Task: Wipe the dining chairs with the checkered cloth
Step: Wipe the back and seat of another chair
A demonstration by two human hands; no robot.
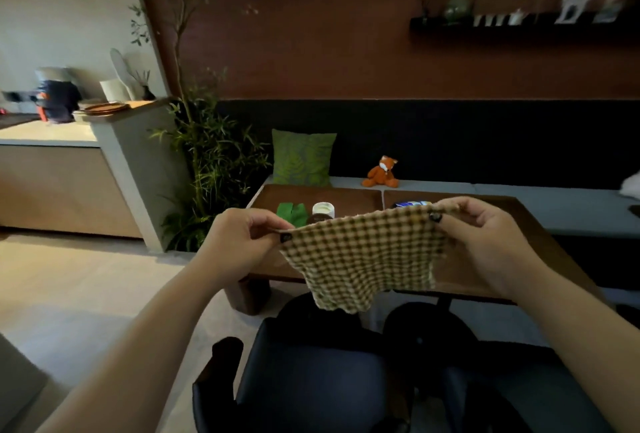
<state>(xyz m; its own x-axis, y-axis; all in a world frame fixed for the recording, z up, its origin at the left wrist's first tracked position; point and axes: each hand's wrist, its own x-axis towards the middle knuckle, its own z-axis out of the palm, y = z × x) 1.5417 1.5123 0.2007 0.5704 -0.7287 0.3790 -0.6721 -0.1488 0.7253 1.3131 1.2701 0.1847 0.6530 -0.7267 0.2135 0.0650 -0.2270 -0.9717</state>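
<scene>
Head view: hands are stretching the beige-and-brown checkered waffle-weave cloth (363,259) out flat in the air. The left hand (239,242) is pinching the cloth's upper left corner between thumb and curled fingers; the right hand (485,238) is pinching the upper right corner the same way. Held like this, the cloth is hanging open as a sheet, likely being spread or readied for folding into a wiping pad before it touches any seat. The fabric is looking soft and limp, sagging between the grips, its lower edge rippling.

Cloth is hovering above the near edge of the dark brown wooden dining table (460,276), not touching it as far as can be told. Directly below, the dark navy padded dining chair (311,380) with a smooth, leather-like seat is sitting tucked toward the table, unwiped so far by my reading. A second dark chair (426,332) is standing just beside it.
</scene>
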